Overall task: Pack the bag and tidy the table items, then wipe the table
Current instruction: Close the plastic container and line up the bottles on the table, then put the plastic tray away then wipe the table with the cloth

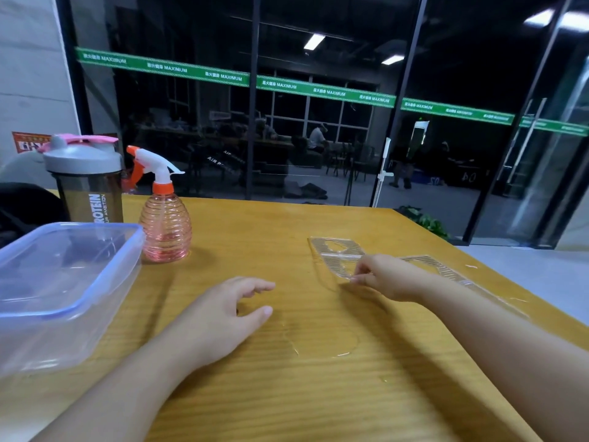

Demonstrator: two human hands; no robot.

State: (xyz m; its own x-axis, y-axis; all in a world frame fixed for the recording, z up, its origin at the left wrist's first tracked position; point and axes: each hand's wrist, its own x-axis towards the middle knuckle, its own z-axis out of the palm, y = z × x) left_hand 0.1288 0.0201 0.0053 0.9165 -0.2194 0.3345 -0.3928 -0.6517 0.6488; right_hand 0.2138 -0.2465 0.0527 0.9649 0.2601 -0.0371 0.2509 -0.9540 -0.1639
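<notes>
- The left hand (220, 317) is held over the middle of the wooden table (366, 393), near its near edge; the fingers are loosely curled and apart, and nothing is held in them.
- A faint ring-shaped wet mark (322, 342) is seen on the table surface just right of the left hand.
- A clear plastic storage box (60, 291) with a bluish lid is set at the left edge of the table, beside the left forearm.
- The right hand (385, 277) is stretched toward the right side of the table, and the near edge of a transparent ruler (338, 256) is pinched between its fingertips; whether that edge is lifted off the surface cannot be told.
- A second transparent ruler (446, 271) is laid along the right edge of the table, partly hidden behind the right hand and forearm.
- A pink spray bottle (165, 224) with an orange and white trigger head is stood upright behind the box, toward the far left corner of the table.
- A dark shaker bottle (87, 186) with a grey lid and pink cap is stood upright just left of the spray bottle, close to the far edge.
- A dark bag (27, 202) is partly seen at the far left edge, behind the box.
- Beyond the far edge, a glass wall (318, 90) crossed by a green printed strip is seen.
</notes>
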